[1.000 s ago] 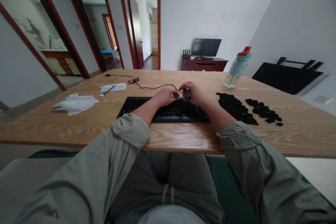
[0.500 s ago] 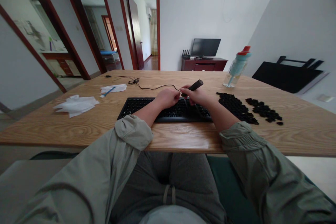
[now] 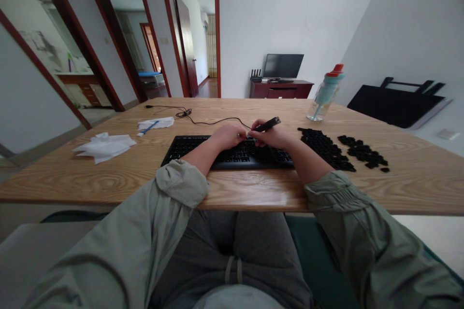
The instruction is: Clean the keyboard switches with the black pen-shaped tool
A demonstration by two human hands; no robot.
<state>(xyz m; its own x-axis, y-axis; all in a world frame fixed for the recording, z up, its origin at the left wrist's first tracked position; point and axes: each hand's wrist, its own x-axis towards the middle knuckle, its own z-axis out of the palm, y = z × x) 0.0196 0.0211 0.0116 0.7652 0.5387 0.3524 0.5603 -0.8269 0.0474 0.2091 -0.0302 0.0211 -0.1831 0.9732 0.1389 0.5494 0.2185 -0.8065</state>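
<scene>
A black keyboard (image 3: 237, 158) lies near the front edge of the wooden table, some of its right part looking bare of keycaps. My right hand (image 3: 270, 136) is closed around a slim black tool (image 3: 268, 124), whose handle slants up to the right. The tool's working end is hidden by my fingers. My left hand (image 3: 229, 136) rests over the keyboard's upper middle, fingers pinched close to the right fingertips. Whatever the left fingers hold is too small to make out. Loose black keycaps (image 3: 322, 148) lie in a large patch right of the keyboard.
A smaller group of keycaps (image 3: 364, 152) sits farther right. Behind it stands a water bottle (image 3: 324, 94) with a red lid. White tissues (image 3: 105, 147) and a blue-handled brush (image 3: 148, 127) lie at left. The cable (image 3: 213, 122) runs across the back of the table.
The tool's handle has tipped lower, and my right hand has turned slightly with it. My left fingers have shifted a little over the keyboard. The camera view has moved slightly.
</scene>
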